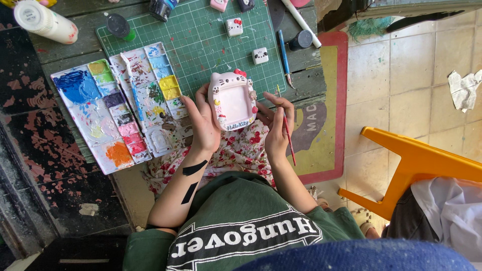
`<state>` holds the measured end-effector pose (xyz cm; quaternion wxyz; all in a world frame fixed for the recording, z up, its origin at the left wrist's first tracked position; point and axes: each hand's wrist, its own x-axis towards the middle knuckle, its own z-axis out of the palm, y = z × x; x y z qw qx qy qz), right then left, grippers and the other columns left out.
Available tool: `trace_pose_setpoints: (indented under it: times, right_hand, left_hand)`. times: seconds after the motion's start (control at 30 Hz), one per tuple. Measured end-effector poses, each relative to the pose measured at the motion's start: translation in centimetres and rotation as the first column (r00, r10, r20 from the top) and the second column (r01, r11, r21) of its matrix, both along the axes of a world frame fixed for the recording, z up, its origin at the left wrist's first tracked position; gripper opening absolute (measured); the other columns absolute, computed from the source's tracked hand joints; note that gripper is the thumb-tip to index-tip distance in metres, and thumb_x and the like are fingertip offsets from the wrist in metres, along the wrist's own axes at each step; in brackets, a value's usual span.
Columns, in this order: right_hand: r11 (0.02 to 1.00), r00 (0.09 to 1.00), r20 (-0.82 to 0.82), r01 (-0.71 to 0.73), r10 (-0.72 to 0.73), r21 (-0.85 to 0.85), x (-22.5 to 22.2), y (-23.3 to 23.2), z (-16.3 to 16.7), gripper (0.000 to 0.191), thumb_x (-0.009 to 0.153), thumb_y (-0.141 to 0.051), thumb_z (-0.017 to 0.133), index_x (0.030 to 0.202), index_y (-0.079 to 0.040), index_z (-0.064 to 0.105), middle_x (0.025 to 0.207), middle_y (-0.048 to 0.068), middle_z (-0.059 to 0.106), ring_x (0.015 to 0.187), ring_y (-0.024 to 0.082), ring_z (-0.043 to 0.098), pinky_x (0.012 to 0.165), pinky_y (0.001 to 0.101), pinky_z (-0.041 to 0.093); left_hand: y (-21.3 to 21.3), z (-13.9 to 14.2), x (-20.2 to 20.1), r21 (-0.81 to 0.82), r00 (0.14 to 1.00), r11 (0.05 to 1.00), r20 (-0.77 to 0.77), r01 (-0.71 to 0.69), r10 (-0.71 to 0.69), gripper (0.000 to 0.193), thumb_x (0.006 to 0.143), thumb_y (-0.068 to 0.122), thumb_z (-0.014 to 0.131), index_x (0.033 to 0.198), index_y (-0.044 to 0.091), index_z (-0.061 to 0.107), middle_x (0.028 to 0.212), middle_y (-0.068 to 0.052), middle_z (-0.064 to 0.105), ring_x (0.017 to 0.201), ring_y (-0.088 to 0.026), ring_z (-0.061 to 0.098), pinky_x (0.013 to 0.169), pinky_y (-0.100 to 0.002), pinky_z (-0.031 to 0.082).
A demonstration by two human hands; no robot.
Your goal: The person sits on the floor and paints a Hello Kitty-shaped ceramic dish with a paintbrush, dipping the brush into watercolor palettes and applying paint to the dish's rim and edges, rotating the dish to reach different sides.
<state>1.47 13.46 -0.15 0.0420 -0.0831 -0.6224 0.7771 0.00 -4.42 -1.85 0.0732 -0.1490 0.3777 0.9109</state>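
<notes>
Painting in hand: left hand (203,125) is gripping cat-shaped frame (232,100), right hand (277,128) pinching thin brush (287,128); next stroke likely needs steadiness.

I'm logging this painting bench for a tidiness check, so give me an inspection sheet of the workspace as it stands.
Surface: green cutting mat on worn wooden planks, paint-flecked.
Job's things: pink cat-shaped frame held over the lap; thin red brush.
Clutter: two paint palettes; two small square cat figures; white paint bottle; blue brush.
Grippers: left hand grips the frame's side; right hand holds the brush and steadies the frame.
Cables: nothing seen.
Surroundings: tiled floor, orange stool, crumpled paper.
</notes>
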Motion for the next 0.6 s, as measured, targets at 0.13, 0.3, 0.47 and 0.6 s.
trace_pose_setpoints:
  times: [0.13, 0.3, 0.47, 0.6]
  right_hand:
    - [0.998, 1.000, -0.024, -0.010, 0.012, 0.057, -0.1, -0.1, -0.3, 0.024, 0.117, -0.018, 0.031, 0.132, -0.006, 0.044, 0.148, 0.020, 0.053, 0.123, 0.032, 0.069, 0.100, 0.0411, 0.060]
    - [0.997, 0.999, -0.041, -0.026, 0.029, 0.076, -0.2, 0.0, -0.4, 0.024, 0.116, -0.016, 0.029, 0.133, -0.006, 0.043, 0.150, 0.022, 0.051, 0.123, 0.032, 0.069, 0.104, 0.0433, 0.060]
    - [0.992, 0.996, -0.070, -0.054, 0.062, 0.117, 0.1, 0.2, -0.4, 0.024, 0.117, -0.016, 0.030, 0.134, -0.006, 0.043, 0.150, 0.022, 0.051, 0.127, 0.033, 0.067, 0.106, 0.0446, 0.059]
    - [0.990, 0.996, -0.071, -0.050, 0.060, 0.135, 0.0, 0.2, -0.7, 0.024, 0.118, -0.018, 0.030, 0.134, -0.006, 0.042, 0.151, 0.022, 0.051, 0.129, 0.033, 0.066, 0.110, 0.0440, 0.057]
  left_hand:
    - [0.2, 1.2, -0.5, -0.028, 1.000, 0.999, -0.019, 0.015, -0.015, 0.100, 0.094, 0.081, 0.015, 0.159, 0.006, 0.023, 0.161, -0.011, 0.037, 0.152, -0.021, 0.036, 0.125, -0.042, 0.030]
    - [-0.6, 3.8, 1.0, -0.272, 0.982, 0.948, -0.044, 0.166, -0.184, 0.101, 0.099, 0.078, 0.018, 0.165, 0.004, 0.000, 0.171, -0.015, 0.022, 0.158, -0.026, 0.025, 0.127, -0.042, 0.022]
    - [-0.2, 5.2, 2.8, -0.312, 0.974, 0.940, -0.128, 0.138, -0.185, 0.093, 0.106, 0.068, 0.018, 0.164, 0.005, -0.017, 0.177, -0.015, -0.001, 0.164, -0.027, 0.009, 0.132, -0.042, 0.012]
    - [1.4, 4.4, 3.0, -0.525, 0.957, 0.851, -0.247, -0.003, -0.150, 0.083, 0.111, 0.058, 0.016, 0.165, 0.005, -0.019, 0.177, -0.017, -0.013, 0.166, -0.030, -0.001, 0.135, -0.044, 0.007]
